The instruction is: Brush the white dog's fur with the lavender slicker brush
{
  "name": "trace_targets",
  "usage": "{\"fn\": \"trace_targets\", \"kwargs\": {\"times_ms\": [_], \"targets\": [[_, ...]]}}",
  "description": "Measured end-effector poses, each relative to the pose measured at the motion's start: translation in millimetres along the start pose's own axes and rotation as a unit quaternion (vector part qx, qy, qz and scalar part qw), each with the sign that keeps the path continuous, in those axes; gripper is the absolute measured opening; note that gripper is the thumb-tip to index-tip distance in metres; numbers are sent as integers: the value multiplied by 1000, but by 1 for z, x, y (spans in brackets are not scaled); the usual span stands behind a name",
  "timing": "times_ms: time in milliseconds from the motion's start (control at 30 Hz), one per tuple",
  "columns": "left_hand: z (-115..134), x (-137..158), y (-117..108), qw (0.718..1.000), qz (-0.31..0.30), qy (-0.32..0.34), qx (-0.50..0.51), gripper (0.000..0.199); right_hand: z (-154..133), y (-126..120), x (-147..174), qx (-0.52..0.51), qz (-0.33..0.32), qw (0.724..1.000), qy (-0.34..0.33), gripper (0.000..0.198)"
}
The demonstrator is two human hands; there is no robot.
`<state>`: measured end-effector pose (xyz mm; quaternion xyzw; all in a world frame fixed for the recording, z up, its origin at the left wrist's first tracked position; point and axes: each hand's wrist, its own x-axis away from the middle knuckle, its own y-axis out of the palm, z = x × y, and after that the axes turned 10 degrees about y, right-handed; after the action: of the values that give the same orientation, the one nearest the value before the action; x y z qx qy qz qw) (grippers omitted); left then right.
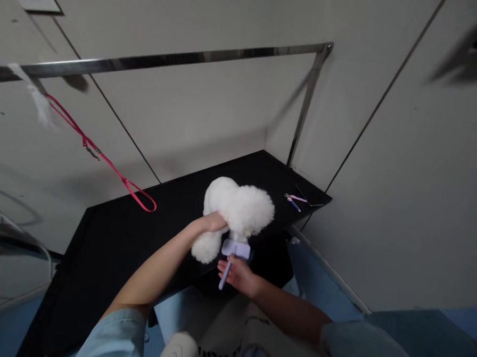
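No readable text
Dark lettering (218, 354) on the person's clothing (220, 327) is too blurred to make out.

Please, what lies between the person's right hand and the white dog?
In the head view, the wide end of the purple brush lies between the right hand and the white dog.

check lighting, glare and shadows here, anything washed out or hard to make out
Head view: dim light overall; a pale glint at the left of the metal rail; soft-edged shadows on the wall. Head view: the white fur stands out brightly, while the black tabletop shows little surface detail.
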<state>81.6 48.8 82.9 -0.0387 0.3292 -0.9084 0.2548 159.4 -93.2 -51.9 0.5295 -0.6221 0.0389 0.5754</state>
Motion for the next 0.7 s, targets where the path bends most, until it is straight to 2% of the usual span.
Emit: {"fn": "trace_targets", "kwargs": {"times_ms": [67, 167, 300, 367, 433, 500, 567, 600, 633, 700], "targets": [[-5, -1, 0, 1000, -3, 4, -3, 55, 0, -1, -1, 1, -7, 1000, -7, 11], [-9, -1, 0, 1000, 1, 3, 0, 56, -3, -2, -2, 4, 20, 997, -77, 11], [-4, -1, 0, 1000, -5, -3, 4, 59, -8, -5, -2, 23, 12, 999, -18, 15], [-2, 0, 0, 1000, -8, -9, 8, 60, -8, -6, -2, 25, -2, 998, -55, 16], [0, 0, 0, 1000, -1, -12, 7, 61, -6, -7, -1, 32, 15, 995, -95, 18], [-1, 0, 1, 1000, 3, -18, 5, 63, -1, -7, 2, 37, 26, 997, -60, 19], [-2, 0, 2, 1000, 1, -22, 6, 64, 2, -6, 5, 40, 0, 999, -2, 19], [-3, 0, 3, 1000, 1, -23, 7, 63, 2, -4, 6, 37, -17, 999, -3, 18], [-3, 0, 3, 1000, 1, -24, 8, 63, 1, -2, 8, 32, -28, 999, -24, 16], [-4, 0, 4, 1000, 5, -24, 9, 63, -3, 0, 10, 17, -7, 997, -76, 12]]}}
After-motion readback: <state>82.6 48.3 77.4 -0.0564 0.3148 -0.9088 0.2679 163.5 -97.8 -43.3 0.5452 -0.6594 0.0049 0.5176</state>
